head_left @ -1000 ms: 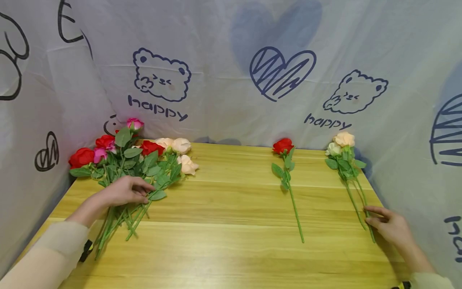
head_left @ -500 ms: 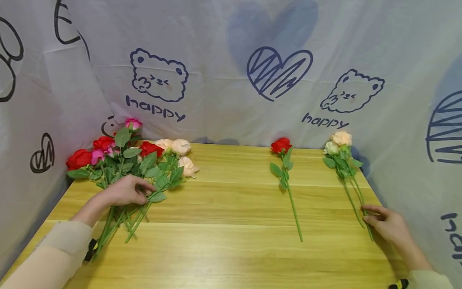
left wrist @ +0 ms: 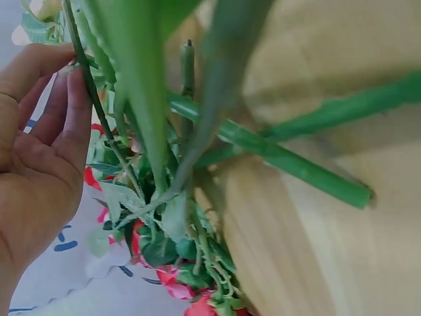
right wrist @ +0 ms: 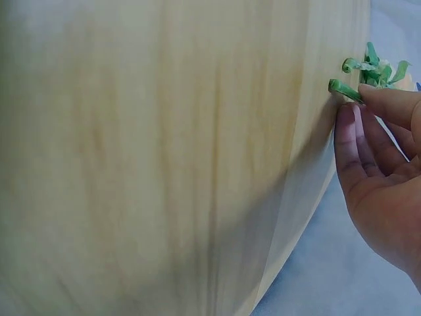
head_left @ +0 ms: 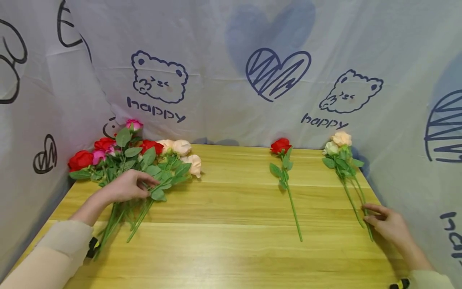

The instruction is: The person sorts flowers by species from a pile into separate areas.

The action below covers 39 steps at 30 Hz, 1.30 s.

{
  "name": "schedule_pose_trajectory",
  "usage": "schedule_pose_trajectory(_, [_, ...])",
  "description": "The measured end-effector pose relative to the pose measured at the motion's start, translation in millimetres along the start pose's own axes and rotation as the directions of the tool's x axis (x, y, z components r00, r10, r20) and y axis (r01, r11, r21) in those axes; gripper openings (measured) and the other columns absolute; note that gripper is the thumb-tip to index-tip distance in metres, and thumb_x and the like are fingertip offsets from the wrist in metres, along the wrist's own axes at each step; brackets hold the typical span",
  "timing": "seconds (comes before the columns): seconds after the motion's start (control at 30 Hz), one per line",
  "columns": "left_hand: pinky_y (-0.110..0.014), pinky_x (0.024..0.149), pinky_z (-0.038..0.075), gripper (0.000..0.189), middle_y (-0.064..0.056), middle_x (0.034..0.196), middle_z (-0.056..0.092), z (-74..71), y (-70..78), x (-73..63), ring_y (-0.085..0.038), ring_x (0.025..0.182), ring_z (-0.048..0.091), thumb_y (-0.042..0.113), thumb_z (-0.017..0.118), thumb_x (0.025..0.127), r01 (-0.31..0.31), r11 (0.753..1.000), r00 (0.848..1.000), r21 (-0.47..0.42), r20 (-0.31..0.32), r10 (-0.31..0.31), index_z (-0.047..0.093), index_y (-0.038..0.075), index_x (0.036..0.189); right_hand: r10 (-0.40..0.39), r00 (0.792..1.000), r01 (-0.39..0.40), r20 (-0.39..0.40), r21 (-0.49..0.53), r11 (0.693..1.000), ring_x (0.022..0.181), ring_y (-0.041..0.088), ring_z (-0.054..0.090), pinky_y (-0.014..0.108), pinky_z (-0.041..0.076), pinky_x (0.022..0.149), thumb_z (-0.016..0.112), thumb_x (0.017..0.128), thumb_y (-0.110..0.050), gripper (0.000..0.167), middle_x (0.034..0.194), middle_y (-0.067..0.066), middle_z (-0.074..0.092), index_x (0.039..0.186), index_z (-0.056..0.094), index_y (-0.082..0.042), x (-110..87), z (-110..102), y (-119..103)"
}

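Observation:
On the left, a pile of artificial roses lies with red, pink and peach blooms. My left hand is over its stems, thumb and fingertips pinching a thin green stem among the leaves. A peach rose sits at the pile's right edge. On the far right, my right hand pinches the lower stem of a peach rose; in the right wrist view the cut stem end pokes out past the fingertips. A cream rose lies right beside it.
A single red rose lies on the wooden table, right of centre, its stem pointing toward me. Printed white cloth hangs behind the table and along both sides. Cut stems cross each other under the left hand.
My left hand has risen slightly, and the peach rose at the pile's right edge has shifted a little right with its leaves. My right hand stays on its stem.

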<state>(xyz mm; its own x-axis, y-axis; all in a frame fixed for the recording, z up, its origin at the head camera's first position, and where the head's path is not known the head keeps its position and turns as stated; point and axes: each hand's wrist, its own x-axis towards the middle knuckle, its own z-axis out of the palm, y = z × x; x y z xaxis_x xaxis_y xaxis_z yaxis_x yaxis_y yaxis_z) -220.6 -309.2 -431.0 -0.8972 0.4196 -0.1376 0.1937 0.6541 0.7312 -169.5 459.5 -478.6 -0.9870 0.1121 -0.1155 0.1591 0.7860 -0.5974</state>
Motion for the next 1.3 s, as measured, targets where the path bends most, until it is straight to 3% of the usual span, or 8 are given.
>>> schedule_pose_trajectory(0.33, [-0.029,0.067,0.056,0.042,-0.018,0.119,0.072,3.0,12.1,2.1,-0.022,0.093,0.066,-0.003,0.069,0.09,0.008,1.0,0.999,-0.006,-0.045,-0.009,0.07,0.0,0.132,0.03,1.0,-0.03,-0.001,0.083,0.996,0.082,-0.018,0.054,0.022,0.058,0.069,0.064,0.104,-0.037,0.063,0.141,0.034,0.056,0.147,0.052,0.008,-0.2,1,-2])
schedule_pose_trajectory(0.67, [-0.029,0.077,0.06,0.04,-0.018,0.128,0.07,4.6,18.9,9.7,-0.027,0.105,0.067,0.005,0.071,0.096,-0.023,0.997,0.988,-0.076,-0.156,0.011,0.069,0.005,0.136,0.07,0.997,-0.073,0.023,0.182,0.981,0.082,-0.012,0.061,0.02,0.059,0.071,0.058,0.107,-0.032,0.064,0.127,0.027,0.069,0.151,0.043,0.013,2.3,-3,-10])
schedule_pose_trajectory(0.73, [-0.027,0.077,0.06,0.039,-0.018,0.13,0.069,4.6,22.4,12.4,-0.028,0.106,0.066,0.006,0.072,0.097,-0.037,0.996,0.981,-0.083,-0.191,0.02,0.069,0.005,0.136,0.08,0.997,-0.081,0.007,0.152,0.985,0.084,-0.007,0.062,0.021,0.058,0.069,0.056,0.108,-0.034,0.064,0.128,0.029,0.068,0.152,0.043,0.011,2.8,-5,-11])
schedule_pose_trajectory(0.83, [-0.025,0.079,0.06,0.04,-0.019,0.133,0.068,5.3,28.5,16.8,-0.031,0.109,0.066,0.007,0.071,0.098,-0.047,0.994,0.971,-0.101,-0.239,0.021,0.068,0.005,0.137,0.08,0.995,-0.076,-0.051,0.082,0.994,0.098,0.02,0.069,0.025,0.054,0.068,0.054,0.108,-0.037,0.062,0.135,0.036,0.06,0.151,0.046,0.007,3.1,-5,-16])
schedule_pose_trajectory(0.97, [-0.031,0.081,0.061,0.041,-0.019,0.137,0.065,6.5,38.4,24.8,-0.032,0.112,0.065,0.007,0.071,0.098,-0.042,0.99,0.956,-0.136,-0.293,0.0,0.067,0.005,0.139,0.029,0.991,-0.024,-0.134,0.038,0.999,0.121,0.055,0.055,0.03,0.05,0.069,0.053,0.108,-0.036,0.059,0.143,0.039,0.051,0.152,0.049,0.002,2.5,0,-31])
schedule_pose_trajectory(1.03, [-0.033,0.081,0.062,0.04,-0.017,0.138,0.065,6.9,43.5,29.8,-0.029,0.112,0.064,0.008,0.07,0.099,-0.039,0.987,0.948,-0.154,-0.317,-0.012,0.067,0.006,0.139,-0.01,0.985,0.02,-0.175,0.057,0.998,0.12,0.049,0.057,0.025,0.05,0.068,0.054,0.108,-0.035,0.056,0.146,0.036,0.05,0.152,0.051,0.0,2.6,4,-44])
schedule_pose_trajectory(1.2, [-0.025,0.079,0.06,0.041,-0.016,0.139,0.064,10.2,55.0,41.7,-0.021,0.107,0.065,0.01,0.069,0.101,-0.089,0.975,0.922,-0.204,-0.387,0.003,0.065,0.008,0.142,-0.131,0.958,0.176,-0.255,0.16,0.971,0.109,-0.003,0.055,0.005,0.048,0.074,0.06,0.106,-0.03,0.047,0.148,0.015,0.058,0.146,0.06,-0.005,3.8,22,-85])
schedule_pose_trajectory(1.3, [-0.02,0.077,0.058,0.042,-0.017,0.14,0.064,14.7,62.4,49.6,-0.013,0.1,0.066,0.009,0.07,0.1,-0.13,0.959,0.895,-0.252,-0.445,0.004,0.065,0.007,0.142,-0.197,0.946,0.255,-0.257,0.215,0.943,0.11,-0.012,0.053,0.003,0.047,0.083,0.064,0.106,-0.028,0.042,0.147,0.002,0.061,0.142,0.064,-0.007,3.0,34,-110])
